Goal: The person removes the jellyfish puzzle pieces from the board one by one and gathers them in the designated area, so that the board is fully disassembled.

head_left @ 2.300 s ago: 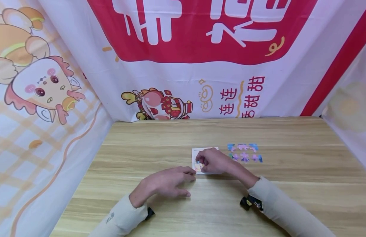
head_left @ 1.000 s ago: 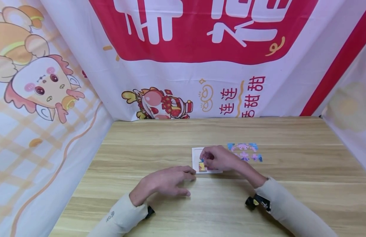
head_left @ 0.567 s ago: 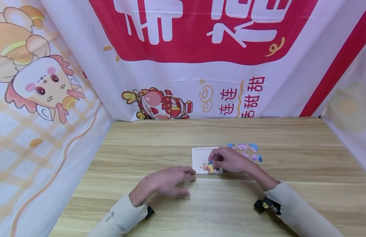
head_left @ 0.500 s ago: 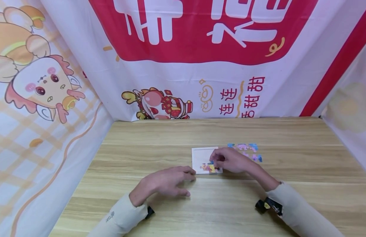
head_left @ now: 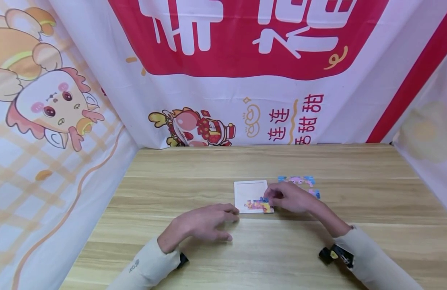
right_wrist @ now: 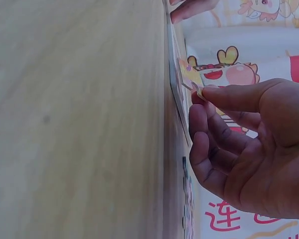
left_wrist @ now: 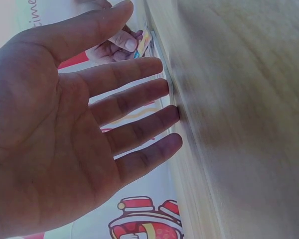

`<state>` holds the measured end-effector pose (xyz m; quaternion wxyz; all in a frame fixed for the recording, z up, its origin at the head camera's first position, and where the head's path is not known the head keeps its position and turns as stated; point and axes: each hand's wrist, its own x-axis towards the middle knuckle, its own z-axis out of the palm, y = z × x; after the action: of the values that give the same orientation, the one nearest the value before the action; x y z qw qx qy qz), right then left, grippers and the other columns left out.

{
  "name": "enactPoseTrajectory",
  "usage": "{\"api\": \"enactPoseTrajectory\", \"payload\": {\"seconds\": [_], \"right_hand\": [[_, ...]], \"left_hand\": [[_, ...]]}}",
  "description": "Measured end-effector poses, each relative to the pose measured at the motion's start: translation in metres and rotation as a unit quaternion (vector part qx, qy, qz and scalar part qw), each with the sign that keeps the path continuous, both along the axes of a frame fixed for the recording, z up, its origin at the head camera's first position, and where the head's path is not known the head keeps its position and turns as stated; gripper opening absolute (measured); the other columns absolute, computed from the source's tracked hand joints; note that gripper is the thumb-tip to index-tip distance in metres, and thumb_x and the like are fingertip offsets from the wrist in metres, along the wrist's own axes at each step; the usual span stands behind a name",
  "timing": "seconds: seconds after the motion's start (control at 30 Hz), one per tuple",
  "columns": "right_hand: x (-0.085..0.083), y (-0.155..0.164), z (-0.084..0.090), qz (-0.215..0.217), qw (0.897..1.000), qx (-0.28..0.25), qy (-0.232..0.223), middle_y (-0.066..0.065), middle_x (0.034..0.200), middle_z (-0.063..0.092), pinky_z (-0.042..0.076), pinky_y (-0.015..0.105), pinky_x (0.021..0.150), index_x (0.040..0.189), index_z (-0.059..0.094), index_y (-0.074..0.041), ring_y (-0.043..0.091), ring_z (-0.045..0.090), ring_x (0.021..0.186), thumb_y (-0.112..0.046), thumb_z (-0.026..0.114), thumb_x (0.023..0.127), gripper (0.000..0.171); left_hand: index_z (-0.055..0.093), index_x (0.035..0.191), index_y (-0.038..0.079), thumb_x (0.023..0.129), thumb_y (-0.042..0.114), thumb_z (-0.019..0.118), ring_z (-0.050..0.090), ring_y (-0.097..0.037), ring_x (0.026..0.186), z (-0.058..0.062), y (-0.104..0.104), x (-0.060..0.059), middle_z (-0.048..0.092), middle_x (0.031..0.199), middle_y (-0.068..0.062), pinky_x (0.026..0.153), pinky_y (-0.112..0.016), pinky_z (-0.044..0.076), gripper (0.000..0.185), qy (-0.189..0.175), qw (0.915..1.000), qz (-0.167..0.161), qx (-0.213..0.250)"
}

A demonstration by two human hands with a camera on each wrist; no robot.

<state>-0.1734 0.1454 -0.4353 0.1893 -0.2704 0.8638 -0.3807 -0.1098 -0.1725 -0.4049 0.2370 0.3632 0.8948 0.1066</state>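
The right hand [head_left: 289, 198] rests at the 3 o'clock edge of the white puzzle board [head_left: 249, 190]. Its thumb and index finger pinch a colourful puzzle piece [head_left: 267, 207] and hold it down at the 5 o'clock corner of the board. In the right wrist view the piece [right_wrist: 195, 89] shows only as a thin edge between the fingertips [right_wrist: 208, 92], so I cannot tell if it already lies flat in the board. The other fingers of this hand are curled loosely under it.

A short row of placed pieces [head_left: 253, 204] lies along the 6 o'clock edge of the board, just beside the held piece. The rest of the board is bare white.

The left hand [head_left: 203, 223] lies on the wooden table [head_left: 194, 169] at 7 o'clock from the board. Its fingers are spread and relaxed and grasp nothing. The fingertips [left_wrist: 170, 85] touch the table just beside the 7 o'clock corner of the board.

The loose pieces [head_left: 297, 180], blue and pink, lie on the table at 2 o'clock from the board, just behind the right hand and partly hidden by it.
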Motion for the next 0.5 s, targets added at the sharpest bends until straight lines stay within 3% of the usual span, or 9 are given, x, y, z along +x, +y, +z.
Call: {"api": "enactPoseTrajectory", "payload": {"seconds": [0.5], "right_hand": [[0.005,0.030,0.001,-0.015,0.999,0.013,0.034,-0.003,0.100,0.073,0.054,0.023,0.077,0.111,0.076,-0.014,0.013,0.062,0.092,-0.008,0.069,0.103,0.012]], "left_hand": [[0.059,0.155,0.019,0.101,0.043,0.074,0.044,-0.022,0.156,-0.002,0.001,-0.001,0.046,0.168,0.001,0.131,-0.044,0.038,0.061,-0.006,1.0000,0.002,-0.005]]}}
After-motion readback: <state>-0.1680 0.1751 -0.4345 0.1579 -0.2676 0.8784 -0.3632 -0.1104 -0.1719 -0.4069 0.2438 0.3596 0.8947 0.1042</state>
